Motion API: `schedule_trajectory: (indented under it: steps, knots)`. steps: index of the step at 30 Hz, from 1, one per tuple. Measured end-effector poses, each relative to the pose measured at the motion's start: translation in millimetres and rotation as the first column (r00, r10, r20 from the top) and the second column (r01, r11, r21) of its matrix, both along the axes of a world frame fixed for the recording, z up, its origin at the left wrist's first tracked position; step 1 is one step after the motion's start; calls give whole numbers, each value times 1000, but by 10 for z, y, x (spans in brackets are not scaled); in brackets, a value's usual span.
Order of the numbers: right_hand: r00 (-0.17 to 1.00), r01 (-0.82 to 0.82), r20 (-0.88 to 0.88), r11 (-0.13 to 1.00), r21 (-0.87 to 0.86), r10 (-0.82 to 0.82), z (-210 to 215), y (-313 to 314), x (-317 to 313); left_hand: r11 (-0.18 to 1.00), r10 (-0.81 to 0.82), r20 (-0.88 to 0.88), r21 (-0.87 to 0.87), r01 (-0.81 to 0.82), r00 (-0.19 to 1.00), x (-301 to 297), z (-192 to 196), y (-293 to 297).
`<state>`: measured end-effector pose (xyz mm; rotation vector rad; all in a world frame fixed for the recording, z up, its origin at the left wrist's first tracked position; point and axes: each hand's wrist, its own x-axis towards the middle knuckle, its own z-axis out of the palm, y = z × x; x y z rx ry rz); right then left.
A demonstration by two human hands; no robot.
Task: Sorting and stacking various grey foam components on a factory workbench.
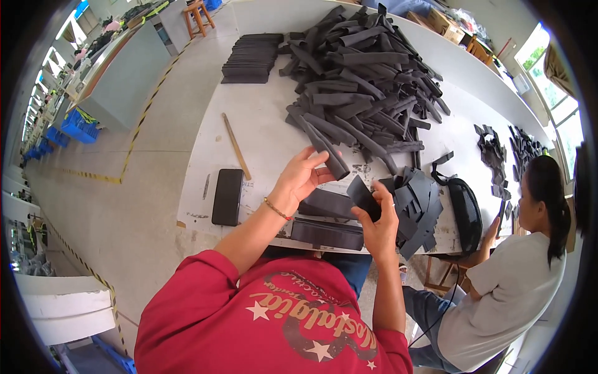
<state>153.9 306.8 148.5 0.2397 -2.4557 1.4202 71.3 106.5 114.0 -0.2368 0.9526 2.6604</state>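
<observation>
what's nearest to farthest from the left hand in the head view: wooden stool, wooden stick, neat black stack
1. Wooden stick: on the table, left of the left hand
2. Neat black stack: table's far left
3. Wooden stool: beyond the table, upper left

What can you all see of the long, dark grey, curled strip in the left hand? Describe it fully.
The long, dark grey, curled strip looks matte and flexible, like fabric, its sides curling in lengthwise. The left hand holds its nearer part; it slants from upper left to lower right. Whether its far end touches the heap of similar strips is unclear.
</observation>
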Motion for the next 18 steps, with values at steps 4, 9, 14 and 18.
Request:
schedule_trajectory:
  steps: [4,9,14,18]
  knots:
    - [999,-42,19,999,8,42,-52,72,21,997,-45,-80,-59,41,996,7,-15,25]
    - [998,-61,2,998,29,61,-20,70,51,989,-32,-41,-143,26,999,-26,-107,9]
    - [998,-54,-12,998,33,54,19,51,16,997,-9,17,-70,10,1000,-19,-129,10]
    - [995,-55,-70,988,144,66,48,16,-20,998,11,19,-55,-10,1000,-12,-92,49]
